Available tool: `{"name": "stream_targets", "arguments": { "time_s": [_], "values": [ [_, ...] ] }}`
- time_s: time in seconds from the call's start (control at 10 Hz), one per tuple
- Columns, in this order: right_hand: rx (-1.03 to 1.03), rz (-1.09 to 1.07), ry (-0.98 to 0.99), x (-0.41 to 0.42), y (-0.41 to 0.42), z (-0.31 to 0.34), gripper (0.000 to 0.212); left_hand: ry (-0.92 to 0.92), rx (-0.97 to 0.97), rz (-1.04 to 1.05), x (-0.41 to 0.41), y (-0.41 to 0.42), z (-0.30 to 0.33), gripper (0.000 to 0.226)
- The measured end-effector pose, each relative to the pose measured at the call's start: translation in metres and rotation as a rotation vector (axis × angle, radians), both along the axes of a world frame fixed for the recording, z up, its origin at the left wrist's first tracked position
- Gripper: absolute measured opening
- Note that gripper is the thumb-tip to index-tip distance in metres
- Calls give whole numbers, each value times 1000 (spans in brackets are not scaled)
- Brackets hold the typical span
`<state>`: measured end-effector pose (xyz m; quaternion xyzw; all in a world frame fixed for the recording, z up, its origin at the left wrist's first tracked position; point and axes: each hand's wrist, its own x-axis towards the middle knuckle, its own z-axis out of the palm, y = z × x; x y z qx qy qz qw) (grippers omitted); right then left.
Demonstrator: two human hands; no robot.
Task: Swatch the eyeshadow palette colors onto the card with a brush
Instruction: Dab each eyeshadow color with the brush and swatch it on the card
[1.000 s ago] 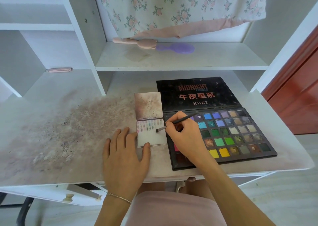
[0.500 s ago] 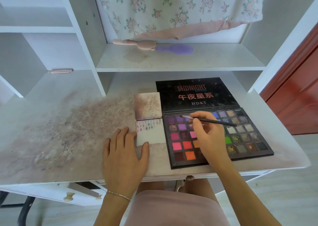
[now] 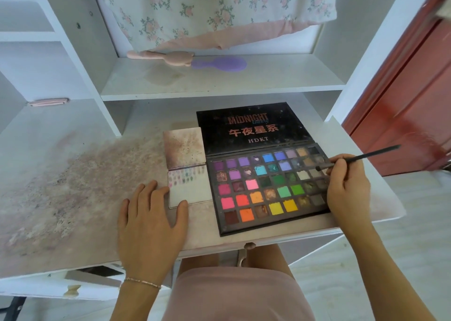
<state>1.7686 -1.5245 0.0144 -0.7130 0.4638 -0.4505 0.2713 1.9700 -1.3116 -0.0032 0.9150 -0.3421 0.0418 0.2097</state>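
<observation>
— Over the eyeshadow palette [image 3: 266, 186]'s right edge, the right hand [image 3: 347, 189] pinches the brush [image 3: 358, 158], tip at a greyish pan.

— And the card [image 3: 192, 193]?

— Left of the palette on the counter [image 3: 73, 186], pinned under the flat, spread fingers of the left hand [image 3: 152, 223]. Overloaded bristles could dust powder across neighbouring pans, muddying swatches.

Your arms are bare from the wrists up, no sleeves in sight. On your left hand [image 3: 151, 225] side, a thin beaded bracelet [image 3: 142, 283] circles the wrist, pinkish-gold links catching light. Your right hand [image 3: 347, 189] wears no ring or band. Over your lap, a dusty pink garment [image 3: 234, 294], smooth and plain.
</observation>
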Motion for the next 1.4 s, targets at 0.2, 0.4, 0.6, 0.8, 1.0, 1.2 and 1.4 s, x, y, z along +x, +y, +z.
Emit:
{"name": "stream_targets", "arguments": {
  "time_s": [0.2,0.4,0.6,0.8,1.0,1.2,1.4],
  "values": [
    [40,-38,70,0,-6,-2,16,-14,-4,0,0,0,-1,67],
    [51,22,139,-2,-7,-4,14,-11,13,-3,0,0,1,69],
    [53,7,142,-2,-8,-4,17,-7,21,-11,0,1,2,70],
    [33,26,148,-2,-7,-3,16,-7,15,-13,0,0,1,70],
    [35,33,149,-2,-6,-2,16,-19,8,-11,0,0,1,71],
    [49,6,68,-1,-5,-2,17,-3,18,-10,-1,1,3,63],
    [67,126,22,19,12,5,13,-10,17,-2,-1,1,2,62]
  ]
}}
